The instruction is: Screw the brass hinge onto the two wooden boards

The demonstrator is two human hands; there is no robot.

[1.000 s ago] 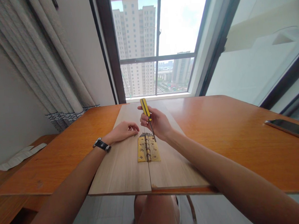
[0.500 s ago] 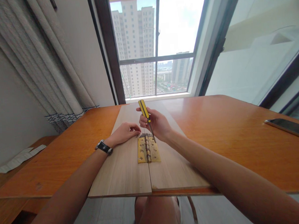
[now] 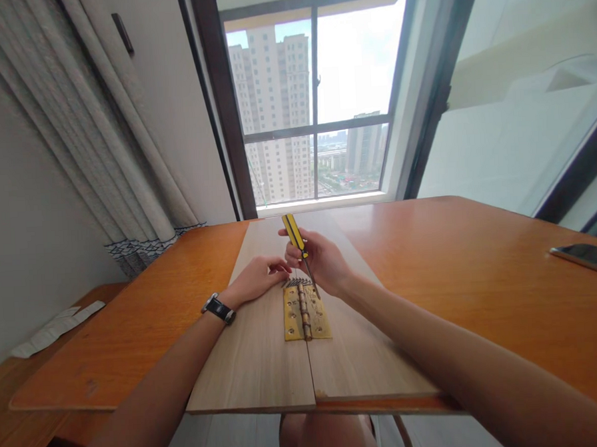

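Observation:
A brass hinge (image 3: 293,315) lies opened flat across the seam between two pale wooden boards (image 3: 246,373), with round holes in both leaves. Just beyond its far edge sits a row of several dark screws (image 3: 296,282). My right hand (image 3: 325,259) is closed round a screwdriver (image 3: 294,234) with a yellow and black handle. The handle points up and away, and the shaft slants down to the far part of the hinge's right leaf. Resting on the left board, my left hand (image 3: 261,277) has its fingers bent loosely beside the screws, with nothing visible in them.
Under the boards is a glossy orange-brown table (image 3: 481,274). A dark phone (image 3: 588,260) lies by the table's right side. White paper strips (image 3: 58,329) rest on a lower wooden surface at left. A grey curtain (image 3: 88,128) and a window (image 3: 317,116) are beyond the table.
The whole scene sits slightly lower and further right as the camera tilts up. My left hand's fingers have stretched out a little toward the screws. My right hand keeps the screwdriver in about the same place.

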